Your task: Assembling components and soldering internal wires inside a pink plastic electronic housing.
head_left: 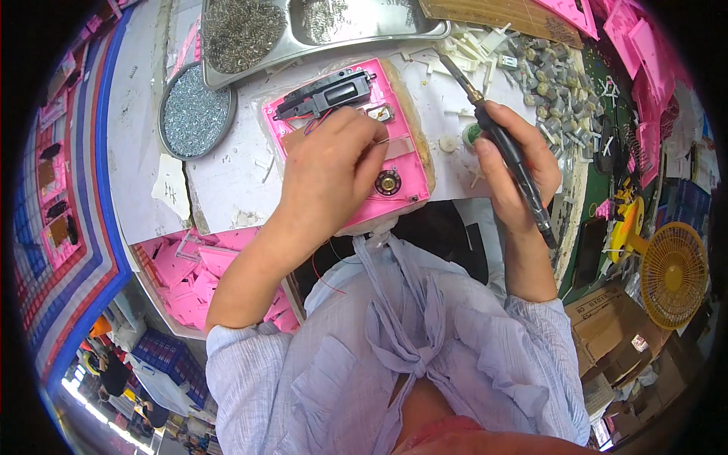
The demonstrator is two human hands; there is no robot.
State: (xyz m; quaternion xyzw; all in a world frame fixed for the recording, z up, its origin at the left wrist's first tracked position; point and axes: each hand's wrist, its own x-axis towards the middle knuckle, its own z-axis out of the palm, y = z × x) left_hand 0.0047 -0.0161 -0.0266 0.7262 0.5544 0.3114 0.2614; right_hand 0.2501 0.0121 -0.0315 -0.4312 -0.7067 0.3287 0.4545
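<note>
My left hand [326, 167] is over a pink plastic housing [356, 211], its fingers curled and pressed together. What they grip, if anything, is hidden beneath them. Thin red and dark wires [312, 125] emerge beside the fingers. Inside the housing sit a black plastic mechanism [327, 92], a small white-and-metal part [381, 113] and a round speaker [387, 182]. Wrapped around a black-handled soldering iron [506, 148], my right hand [523, 171] holds it to the right of the housing. The iron's metal tip points up and left, apart from the housing.
A round bowl of screws [196, 114] stands left, below a metal tray [371, 30] of springs. Small motors [553, 91] and white plastic pieces [485, 47] are heaped right. Pink parts fill a drawer [199, 273]. A yellow fan [672, 274] stands far right.
</note>
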